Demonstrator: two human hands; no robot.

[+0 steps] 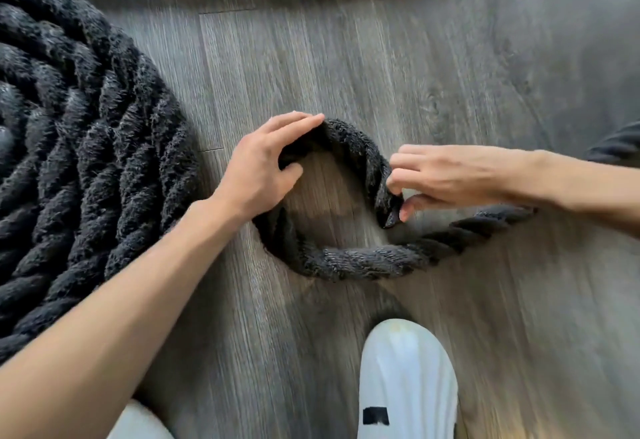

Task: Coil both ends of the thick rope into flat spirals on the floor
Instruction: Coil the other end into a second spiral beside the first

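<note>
The thick rope point(363, 262) is showing black twisted strands flecked with grey; the plank floor point(381, 57) is showing grey wood grain; the shoe point(405, 379) is showing white with a black rectangular mark.

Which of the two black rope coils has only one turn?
The small loop of thick black rope in the middle, held by the left hand and the right hand; grey wood floor shows inside it. The large black spiral at left has many turns.

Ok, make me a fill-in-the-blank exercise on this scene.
The right hand pinches the ____ of the thick black twisted rope.
The large flat spiral of coiled black rope lies on the person's ____ side.
The smooth shoe below the rope is ____.
Missing: end; left; white.
</note>
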